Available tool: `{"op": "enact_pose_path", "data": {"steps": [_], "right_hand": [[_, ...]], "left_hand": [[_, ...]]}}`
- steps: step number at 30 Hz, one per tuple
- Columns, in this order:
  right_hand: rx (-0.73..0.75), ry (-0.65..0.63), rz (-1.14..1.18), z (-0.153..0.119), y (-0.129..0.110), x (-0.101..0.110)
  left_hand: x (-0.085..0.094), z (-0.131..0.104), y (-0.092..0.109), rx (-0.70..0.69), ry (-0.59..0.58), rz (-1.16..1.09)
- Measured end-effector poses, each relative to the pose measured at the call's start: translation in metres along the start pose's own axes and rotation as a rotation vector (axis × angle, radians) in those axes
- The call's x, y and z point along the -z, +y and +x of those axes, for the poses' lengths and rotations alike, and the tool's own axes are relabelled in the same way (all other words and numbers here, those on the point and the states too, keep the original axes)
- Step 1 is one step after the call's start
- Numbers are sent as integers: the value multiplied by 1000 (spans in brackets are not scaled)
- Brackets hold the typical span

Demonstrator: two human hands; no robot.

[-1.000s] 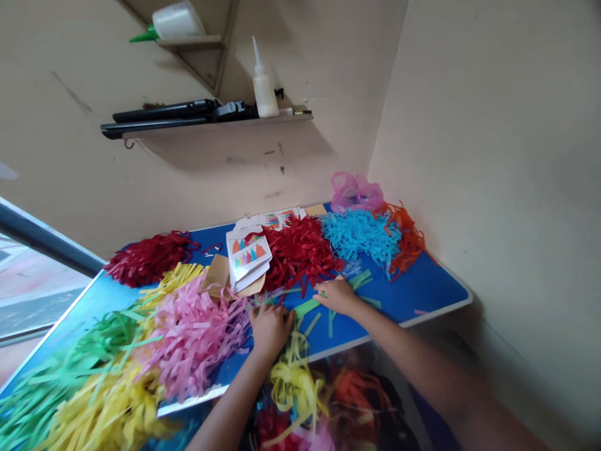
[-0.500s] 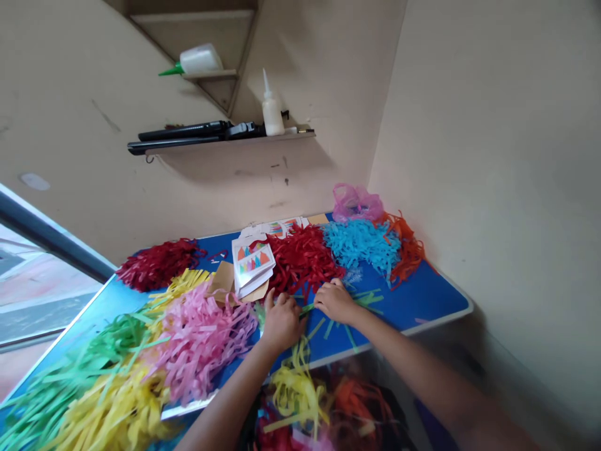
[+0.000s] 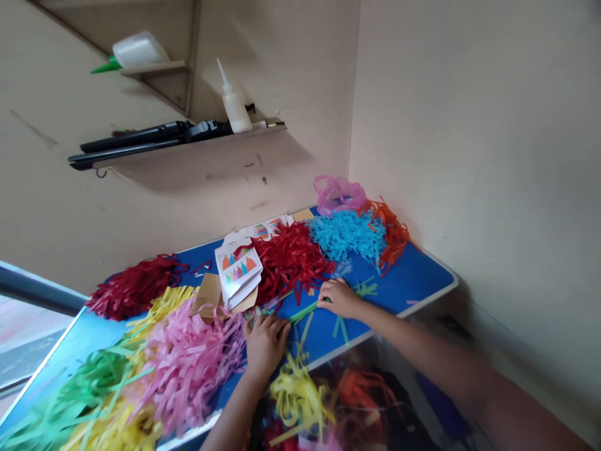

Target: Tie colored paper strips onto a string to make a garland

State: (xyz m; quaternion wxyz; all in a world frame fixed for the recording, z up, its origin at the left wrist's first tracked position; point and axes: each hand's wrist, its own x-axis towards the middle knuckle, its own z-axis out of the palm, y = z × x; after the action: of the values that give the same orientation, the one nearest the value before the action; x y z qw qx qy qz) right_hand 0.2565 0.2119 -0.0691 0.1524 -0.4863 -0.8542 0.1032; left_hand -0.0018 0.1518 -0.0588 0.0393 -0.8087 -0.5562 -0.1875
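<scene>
Green paper strips [image 3: 305, 312] stretch low over the blue table [image 3: 399, 297] between my two hands. My left hand [image 3: 265, 343] is closed on their left end, beside the pink fringe pile [image 3: 192, 363]. My right hand [image 3: 339, 298] has its fingers curled round the right part of the strips, and loose green ends [image 3: 367, 288] fan out behind it. Just beyond both hands lies a dark red fringe pile [image 3: 293, 260]. Stacked printed cards [image 3: 238, 272] sit past my left hand. My fingertips are partly hidden.
Light blue fringe [image 3: 350, 233], orange fringe [image 3: 394, 235] and a pink plastic bag [image 3: 339, 194] fill the far right corner. Red [image 3: 138, 285], green [image 3: 96, 379] and yellow [image 3: 122, 426] piles lie left. Below the edge are yellow strips [image 3: 300, 391]. A wall shelf [image 3: 211, 143] holds a bottle [image 3: 236, 109].
My view has swung, shifting the scene left. My hands have moved further apart, with more of the green strips showing between them.
</scene>
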Motion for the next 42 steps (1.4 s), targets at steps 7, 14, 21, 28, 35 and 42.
{"op": "enact_pose_path", "data": {"steps": [7, 14, 21, 28, 35, 42], "right_hand": [[-98, -49, -13, 19, -8, -2], [143, -17, -88, 14, -13, 9], [361, -16, -165, 15, -16, 7], [323, 28, -207, 20, -18, 8], [345, 46, -222, 17, -43, 4], [234, 6, -168, 8, -19, -5]], "left_hand": [[-7, 16, 3, 93, -26, 24], [2, 17, 8, -62, -19, 56], [2, 21, 12, -199, 35, 73], [-5, 26, 10, -211, 110, 91], [-10, 24, 11, -225, 92, 87], [-3, 8, -2, -155, -21, 8]]}}
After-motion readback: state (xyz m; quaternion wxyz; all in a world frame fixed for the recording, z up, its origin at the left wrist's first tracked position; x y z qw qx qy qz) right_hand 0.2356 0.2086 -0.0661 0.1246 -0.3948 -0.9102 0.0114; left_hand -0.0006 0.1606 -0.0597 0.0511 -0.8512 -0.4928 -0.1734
